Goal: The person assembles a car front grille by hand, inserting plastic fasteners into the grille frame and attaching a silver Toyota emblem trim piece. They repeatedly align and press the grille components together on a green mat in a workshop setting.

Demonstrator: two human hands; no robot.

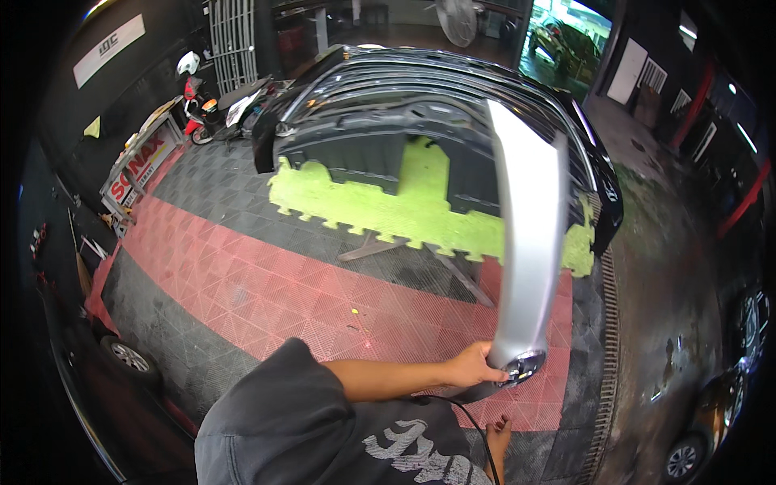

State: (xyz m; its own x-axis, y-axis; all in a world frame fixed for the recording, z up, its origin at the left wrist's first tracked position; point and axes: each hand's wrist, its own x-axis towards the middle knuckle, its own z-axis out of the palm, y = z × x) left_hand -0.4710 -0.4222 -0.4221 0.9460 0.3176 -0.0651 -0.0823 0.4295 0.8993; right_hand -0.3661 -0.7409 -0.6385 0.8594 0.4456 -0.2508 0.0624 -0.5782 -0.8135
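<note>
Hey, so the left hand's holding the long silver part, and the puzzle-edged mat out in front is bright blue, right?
Not quite: the puzzle-edged mat is yellow-green, not blue, as the head view shows. The left hand is indeed holding the long silver part.

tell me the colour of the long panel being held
The long panel is silver-grey, showing best in the head view.

A white helmet [188, 63] and a motorbike [209, 107] are near metal bars [234, 44].
</note>
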